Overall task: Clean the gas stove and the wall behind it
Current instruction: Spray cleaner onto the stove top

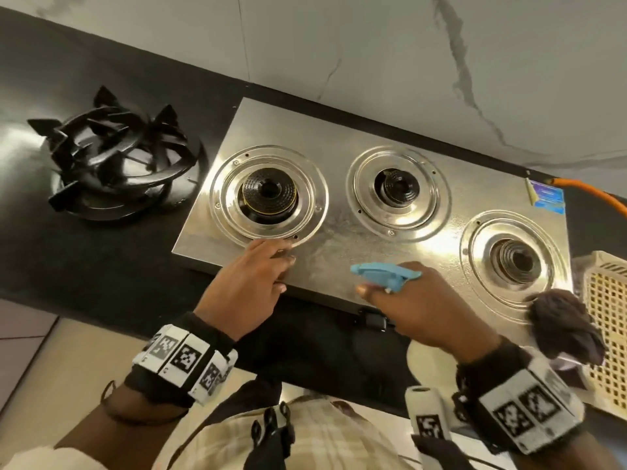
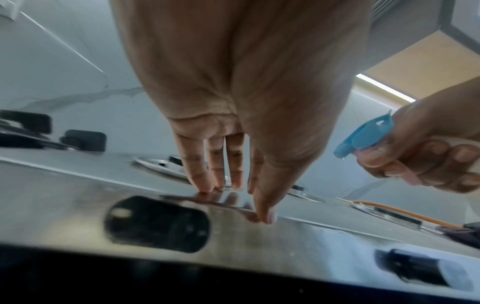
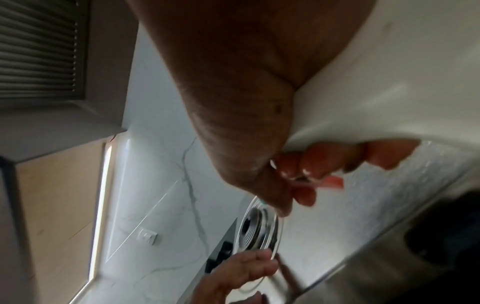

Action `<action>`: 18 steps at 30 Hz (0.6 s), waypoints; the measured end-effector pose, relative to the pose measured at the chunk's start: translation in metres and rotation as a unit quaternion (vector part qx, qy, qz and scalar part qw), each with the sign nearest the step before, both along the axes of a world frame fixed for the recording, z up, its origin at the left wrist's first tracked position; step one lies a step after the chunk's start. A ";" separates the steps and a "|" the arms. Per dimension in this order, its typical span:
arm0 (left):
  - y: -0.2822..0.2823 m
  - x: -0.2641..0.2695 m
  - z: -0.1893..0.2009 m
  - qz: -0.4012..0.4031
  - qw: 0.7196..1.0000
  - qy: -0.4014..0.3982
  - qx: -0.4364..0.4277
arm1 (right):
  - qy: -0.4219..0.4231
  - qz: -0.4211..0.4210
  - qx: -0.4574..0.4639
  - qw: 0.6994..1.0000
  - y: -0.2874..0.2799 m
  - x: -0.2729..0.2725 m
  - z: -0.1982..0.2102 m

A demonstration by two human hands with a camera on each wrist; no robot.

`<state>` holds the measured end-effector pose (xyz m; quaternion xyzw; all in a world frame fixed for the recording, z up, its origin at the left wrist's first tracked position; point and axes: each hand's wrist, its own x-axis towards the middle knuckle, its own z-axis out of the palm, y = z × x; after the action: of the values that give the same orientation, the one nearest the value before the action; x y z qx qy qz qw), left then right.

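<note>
A steel three-burner gas stove (image 1: 339, 130) lies on a black counter, its top speckled with wet droplets in the middle. My left hand (image 1: 247, 283) rests flat on the stove's front edge by the left burner (image 1: 269, 193), fingers straight (image 2: 207, 174). My right hand (image 1: 417, 300) grips a white spray bottle (image 3: 389, 82) with a blue trigger head (image 1: 386, 271), held low over the stove front with the nozzle pointing left (image 2: 363, 135). The marble wall (image 1: 373, 45) rises behind the stove.
Stacked black pan supports (image 1: 112, 164) sit on the counter left of the stove. A dark brown cloth (image 1: 566, 325) lies at the stove's right front corner beside a cream plastic basket (image 1: 607, 317). An orange gas hose (image 1: 590, 195) runs off at the right.
</note>
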<state>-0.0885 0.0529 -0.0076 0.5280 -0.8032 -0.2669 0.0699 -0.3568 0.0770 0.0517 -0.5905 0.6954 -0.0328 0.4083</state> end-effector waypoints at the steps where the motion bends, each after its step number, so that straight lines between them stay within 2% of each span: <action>1: 0.000 0.010 0.000 0.009 1.000 -0.005 -0.003 | -0.023 0.008 -0.003 1.000 -0.001 0.013 -0.003; 3: 0.001 0.032 0.002 0.048 0.999 -0.023 -0.013 | -0.054 0.031 -0.009 0.998 -0.008 0.037 -0.007; 6: 0.003 0.062 0.005 0.154 0.987 -0.042 -0.034 | -0.042 0.071 -0.031 0.996 -0.027 0.066 -0.014; 9: 0.004 0.085 0.003 0.232 0.971 -0.055 -0.012 | -0.041 0.085 -0.052 0.994 -0.046 0.088 -0.018; 14: 0.003 0.091 -0.007 0.279 0.960 -0.007 0.000 | -0.027 0.133 -0.057 0.989 -0.067 0.116 -0.018; 18: -0.003 0.087 -0.013 0.289 0.957 0.014 -0.013 | -0.029 0.113 -0.042 0.992 -0.089 0.130 -0.007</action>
<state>-0.0013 0.0501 -0.0203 0.7328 -0.6188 -0.2323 0.1615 -0.2271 -0.0116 0.0442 -0.6806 0.6099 -0.0326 0.4046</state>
